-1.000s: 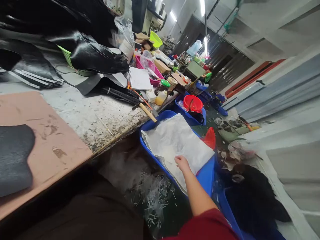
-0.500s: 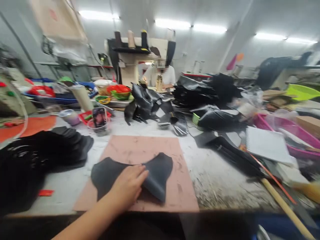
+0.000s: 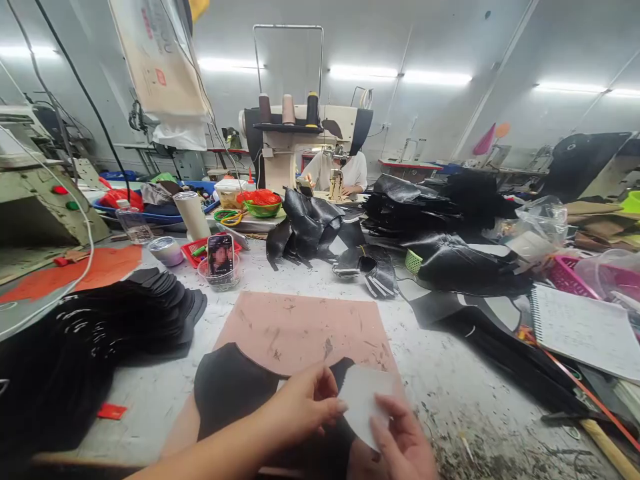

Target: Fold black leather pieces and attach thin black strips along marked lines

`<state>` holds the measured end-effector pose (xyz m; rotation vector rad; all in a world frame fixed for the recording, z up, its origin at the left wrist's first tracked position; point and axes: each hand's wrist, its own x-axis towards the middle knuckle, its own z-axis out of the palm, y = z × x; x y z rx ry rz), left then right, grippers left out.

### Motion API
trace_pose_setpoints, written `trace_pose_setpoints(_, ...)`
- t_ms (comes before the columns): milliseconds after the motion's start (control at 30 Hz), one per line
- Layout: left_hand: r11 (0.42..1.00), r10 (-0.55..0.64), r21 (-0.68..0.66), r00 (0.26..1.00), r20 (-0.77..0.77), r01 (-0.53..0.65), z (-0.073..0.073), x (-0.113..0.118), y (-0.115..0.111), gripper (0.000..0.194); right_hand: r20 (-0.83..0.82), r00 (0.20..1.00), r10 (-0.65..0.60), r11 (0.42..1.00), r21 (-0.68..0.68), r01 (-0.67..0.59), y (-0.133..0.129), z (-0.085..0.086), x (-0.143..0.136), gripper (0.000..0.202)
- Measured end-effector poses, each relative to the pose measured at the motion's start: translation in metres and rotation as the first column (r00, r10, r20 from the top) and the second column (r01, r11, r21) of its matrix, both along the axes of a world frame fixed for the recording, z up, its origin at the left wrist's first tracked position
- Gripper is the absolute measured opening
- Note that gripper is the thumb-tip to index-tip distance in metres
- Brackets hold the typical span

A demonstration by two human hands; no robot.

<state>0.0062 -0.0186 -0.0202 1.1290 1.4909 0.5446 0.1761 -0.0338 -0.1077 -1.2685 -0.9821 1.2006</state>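
A dark, wing-shaped leather piece (image 3: 235, 387) lies on the pink board (image 3: 310, 327), its middle covered by my hands and forearm. My right hand (image 3: 403, 433) pinches a small white sheet piece (image 3: 367, 390) between thumb and fingers, above the right part of the leather. My left hand (image 3: 313, 403) is closed, thumb and forefinger drawn together at the white piece's left edge. Whether anything is between those fingertips cannot be made out. A bit of white also shows on the leather just behind my left wrist.
Stacked black pieces (image 3: 150, 313) lie at left, near a phone (image 3: 221, 256) propped in a clear tub. Black leather parts (image 3: 315, 227) are heaped toward the sewing machine (image 3: 285, 143), behind which a person sits. A notebook (image 3: 585, 327) and wooden stick (image 3: 607, 447) lie at right.
The view has shifted, and the leather piece now sits lower in it. My left hand has lifted off the leather and moved right. My right hand has come in with the white piece.
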Motion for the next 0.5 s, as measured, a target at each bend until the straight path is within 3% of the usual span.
trace_pose_setpoints(100, 0.991, 0.121, -0.07, 0.988, 0.097, -0.114, -0.013, 0.004, 0.01, 0.019, 0.042, 0.999, 0.028, 1.0, 0.0, -0.028, 0.003, 0.003, -0.019, 0.037)
trace_pose_setpoints(167, 0.994, 0.097, -0.046, 0.994, 0.053, -0.095, -0.019, 0.001, 0.012, 0.019, 0.111, 0.992, 0.06, 0.998, 0.014, -0.062, 0.005, 0.008, -0.017, 0.031)
trace_pose_setpoints(300, 0.98, -0.128, 0.12, 0.964, -0.234, 0.159, -0.021, -0.008, 0.021, 0.011, 0.237, 0.967, 0.09, 0.996, 0.007, -0.094, 0.013, 0.015, -0.01, 0.024)
trace_pose_setpoints(400, 0.91, -0.295, 0.111, 0.813, -0.501, 0.399, -0.012, -0.011, 0.028, 0.0, 0.307, 0.948, 0.078, 0.997, -0.014, -0.078, 0.018, 0.017, -0.009, 0.019)
trace_pose_setpoints(467, 0.879, -0.319, 0.086, 0.711, -0.626, 0.47, -0.002, -0.009, 0.029, 0.009, 0.401, 0.916, -0.007, 0.995, 0.097, -0.035, 0.017, 0.019, -0.009, 0.017)
trace_pose_setpoints(500, 0.875, -0.302, 0.101, 0.698, -0.649, 0.473, 0.003, -0.007, 0.029, 0.012, 0.457, 0.884, -0.098, 0.977, 0.215, -0.002, 0.015, 0.021, -0.008, 0.018)
